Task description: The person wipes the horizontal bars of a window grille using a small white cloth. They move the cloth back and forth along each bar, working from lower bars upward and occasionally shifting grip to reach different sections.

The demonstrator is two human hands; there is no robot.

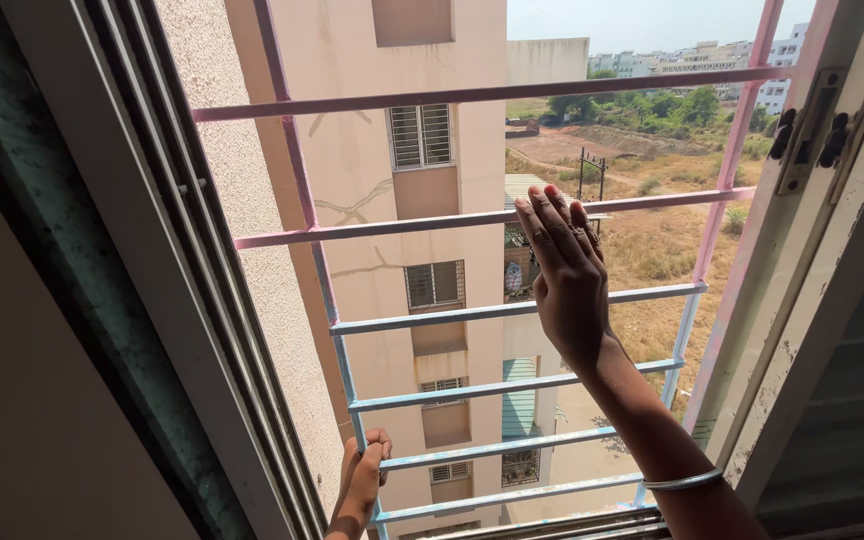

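I look out through an open window fitted with a metal grille [472, 312] of horizontal bars, pink above and pale blue below. My left hand [364, 472] is closed around a vertical blue bar near the bottom left of the grille. My right hand [567, 275] is raised flat, fingers together and pointing up, in front of the middle bars; its fingertips reach the pink bar [392, 228]. A thin silver bangle [684, 481] circles my right forearm.
A sliding window frame with tracks [192, 300] runs along the left. An opened window leaf with black hinges [812, 140] stands at the right. Outside stand a beige apartment block [422, 150], dry open ground and distant buildings.
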